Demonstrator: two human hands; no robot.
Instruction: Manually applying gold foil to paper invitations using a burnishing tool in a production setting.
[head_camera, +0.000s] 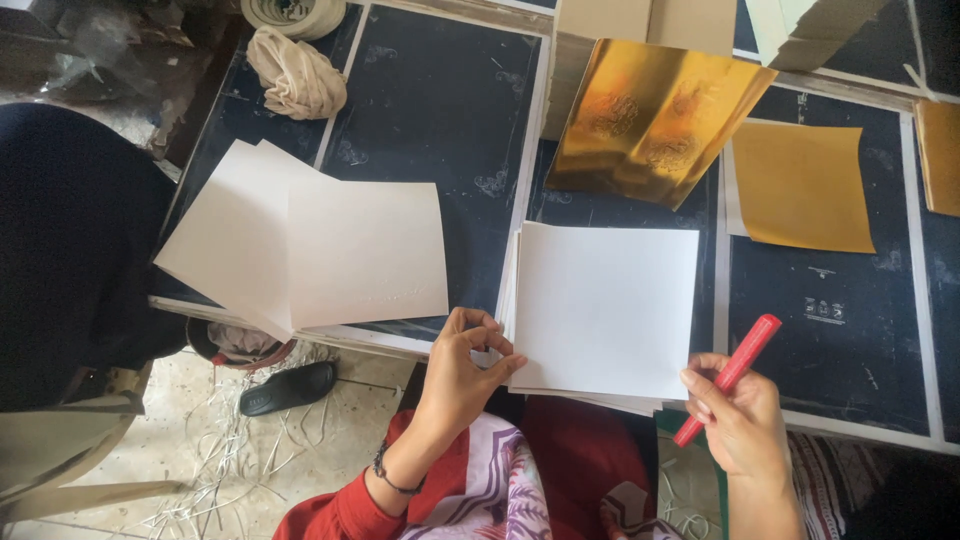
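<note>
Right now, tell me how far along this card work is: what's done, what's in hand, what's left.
Looks done: two white sheets lie set aside on the left. In hand: the left hand pinches the near-left corner of the white stack, while the right hand holds a red marker. Left, probably: the rest of that stack, several sheets deep. Gold sheets lie beyond, untouched.

The person wears a red long-sleeved garment; the sleeve (335, 515) of the left arm ends short of the wrist. A thin dark beaded bracelet (392, 478) encircles the left wrist. The left hand (462, 372) and the right hand (735, 415) are bare. A cloth (500, 490) with a white, purple and pink floral print covers the lap over red fabric.
</note>
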